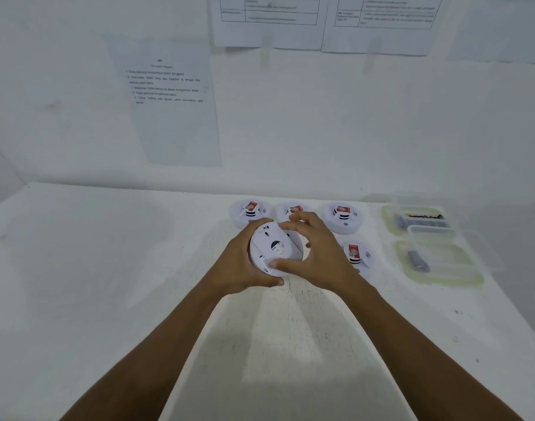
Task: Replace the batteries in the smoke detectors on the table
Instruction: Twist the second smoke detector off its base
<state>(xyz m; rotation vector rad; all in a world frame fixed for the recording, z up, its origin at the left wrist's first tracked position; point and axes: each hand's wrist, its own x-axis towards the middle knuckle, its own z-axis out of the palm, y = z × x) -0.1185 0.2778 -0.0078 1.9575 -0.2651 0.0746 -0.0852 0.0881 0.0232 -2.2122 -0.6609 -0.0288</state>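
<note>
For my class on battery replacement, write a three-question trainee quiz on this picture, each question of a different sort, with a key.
1. True or false: the held smoke detector is turned with its back side toward the camera.
2. How many smoke detectors lie on the table, not counting the held one? A) two B) four C) six
3. Fill in: the two clear containers stand to the ____ of the detectors.

Key
1. True. The left hand cups it from the side, and the right hand grips its rim with thumb and fingers.
2. B. Three in a far row and one nearer, each with a red label.
3. Right.
</note>
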